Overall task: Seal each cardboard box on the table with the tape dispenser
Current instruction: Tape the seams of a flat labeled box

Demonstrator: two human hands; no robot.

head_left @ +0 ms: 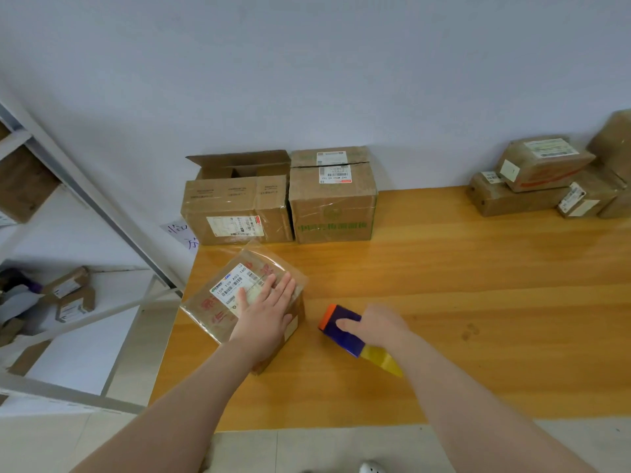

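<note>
Near the left edge of the table (444, 302), the left hand (266, 315) lies flat, fingers straight, on the cardboard box (205, 312); the right hand (379, 327) grips the tape dispenser (341, 339) beside it.

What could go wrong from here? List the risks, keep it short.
1. The small box sits close to the left edge of the table, steadied only by the flat left hand; a hard pull with the tape dispenser in the right hand might slide it off.
2. The open box at the back has flaps up; they likely need folding shut before tape will hold.
</note>
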